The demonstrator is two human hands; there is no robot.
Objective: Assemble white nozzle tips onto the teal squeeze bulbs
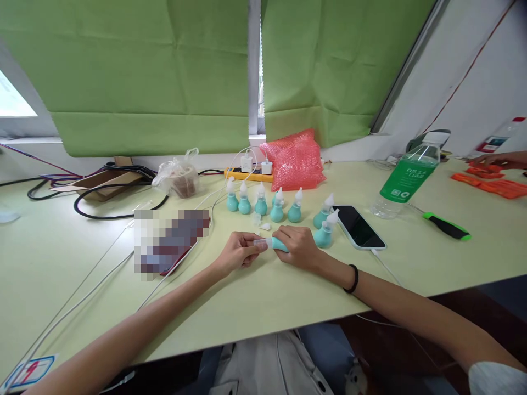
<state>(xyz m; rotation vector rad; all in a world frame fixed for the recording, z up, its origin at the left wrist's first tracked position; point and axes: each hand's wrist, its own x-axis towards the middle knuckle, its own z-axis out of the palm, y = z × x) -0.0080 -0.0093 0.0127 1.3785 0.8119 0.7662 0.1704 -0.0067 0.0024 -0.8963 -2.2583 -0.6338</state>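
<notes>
My right hand (300, 248) is wrapped round the teal bulb of a nasal aspirator (280, 244), held sideways low over the table. From the bulb a clear nozzle (264, 242) points left, and the fingers of my left hand (240, 252) pinch its end. Just behind stand several upright teal aspirators (295, 213) with clear, whitish tips. Another aspirator (324, 236) is right beside my right hand, with one more (321, 216) behind it. Small clear pieces (265, 226) lie between my hands and the row.
A phone (362, 227) on a cable and a green-labelled bottle (407, 178) are on the right, near a green-and-black handle (447, 226). Behind are pink bubble wrap (296, 162) and a power strip (234, 174). White cables cross the left side. Another person's hand (504, 160) touches orange pieces.
</notes>
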